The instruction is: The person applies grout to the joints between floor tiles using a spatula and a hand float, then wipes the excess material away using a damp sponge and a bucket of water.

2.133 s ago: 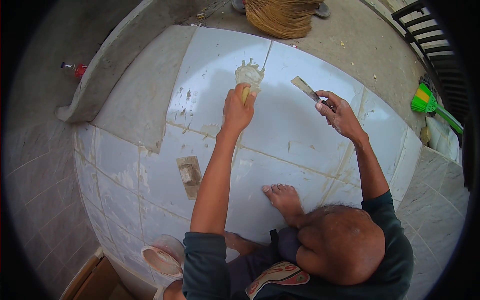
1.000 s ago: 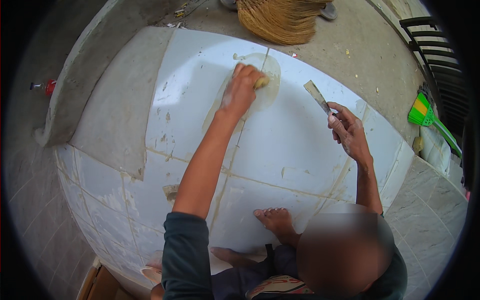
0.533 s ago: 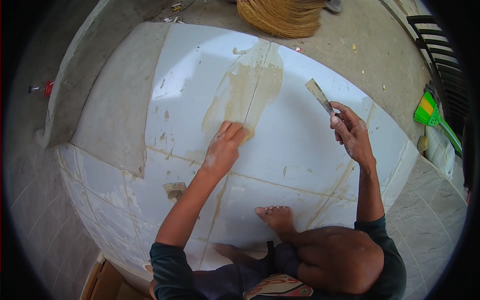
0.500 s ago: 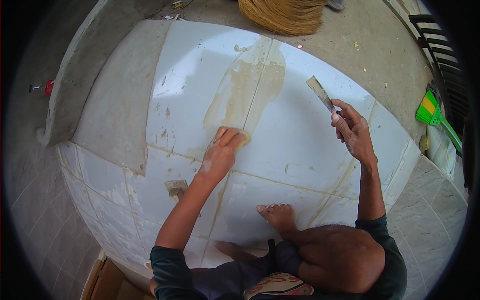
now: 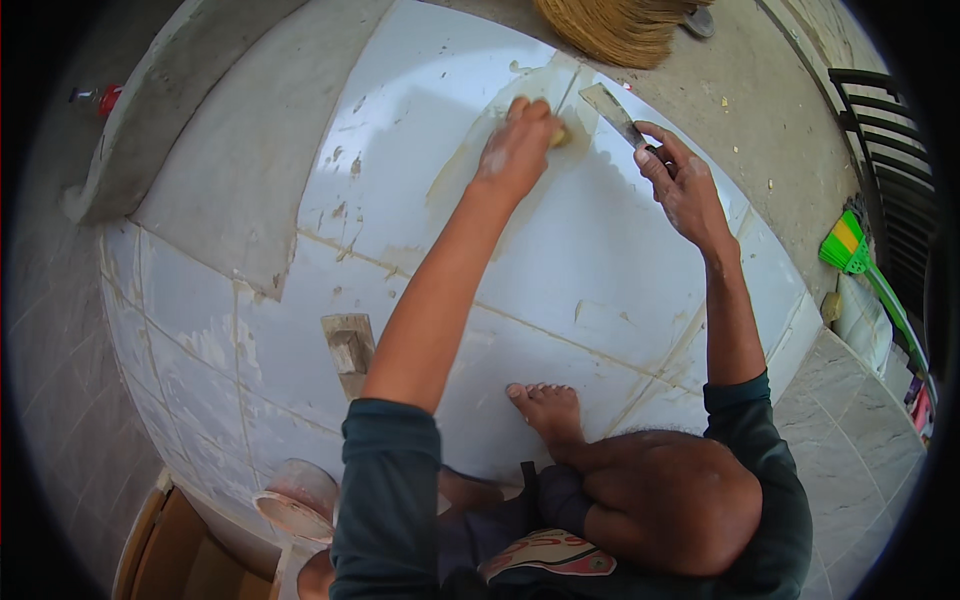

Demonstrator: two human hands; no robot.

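My left hand [image 5: 516, 152] is closed over a yellowish sponge [image 5: 561, 135], pressed to the white tiles [image 5: 600, 250] at the far side of the tiled surface. Fingers hide most of the sponge. Around it lies a wet, beige smear [image 5: 462, 165] beside a joint between two tiles. To the right, my right hand [image 5: 688, 192] grips a putty knife [image 5: 612, 110] by its handle. Its stained blade points up and left, close to the joint; whether it touches the tile I cannot tell.
A float-like tool with a block handle [image 5: 348, 352] lies left of my left forearm. Nearer stands a stained bucket [image 5: 300, 496]. A straw broom [image 5: 610, 30] lies beyond the tiles; a green brush [image 5: 845, 245] and dark railing [image 5: 880, 130] are at right. A raised concrete edge [image 5: 160, 110] curves at left.
My left hand has slid the sponge away from me, up along the joint. The right hand with the putty knife has shifted slightly left and farther out. The bucket has come into sight.
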